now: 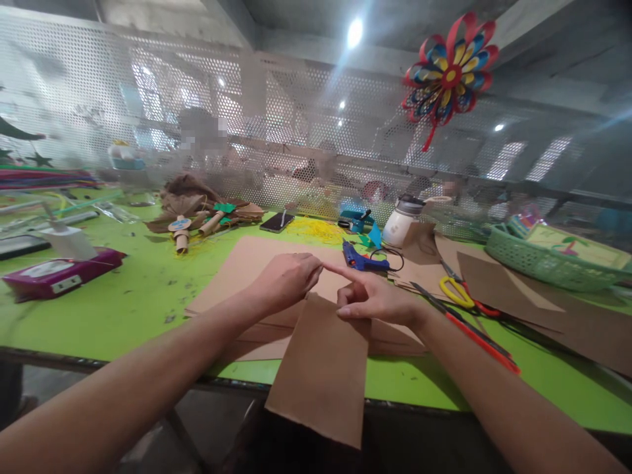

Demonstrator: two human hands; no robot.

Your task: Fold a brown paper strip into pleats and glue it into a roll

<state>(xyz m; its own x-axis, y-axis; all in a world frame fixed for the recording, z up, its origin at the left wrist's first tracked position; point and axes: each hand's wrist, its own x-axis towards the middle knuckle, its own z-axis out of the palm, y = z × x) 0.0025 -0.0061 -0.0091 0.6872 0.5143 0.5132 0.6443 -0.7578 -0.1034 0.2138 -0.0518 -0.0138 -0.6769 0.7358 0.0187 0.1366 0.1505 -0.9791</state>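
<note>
A brown paper strip [323, 375] hangs from my right hand [372, 299] over the table's front edge. The right thumb presses on its upper part, with the other fingers curled; the index finger stretches out to the left. My left hand [289, 280] is closed, knuckles up, its fingertips meeting the tip of that index finger. Whether something small lies between them is hidden. Under both hands lies a stack of brown paper sheets [247, 263]. Just beyond the right hand rests a blue glue gun [363, 258] with a dark cord.
Yellow-handled scissors [457, 291] and a red-handled cutting tool [486, 342] lie at right, near a green basket [538, 263]. Further back stand a white bottle [402, 220] and a phone [277, 222]. Paper figures [182, 232] and a purple power strip [64, 273] are at left.
</note>
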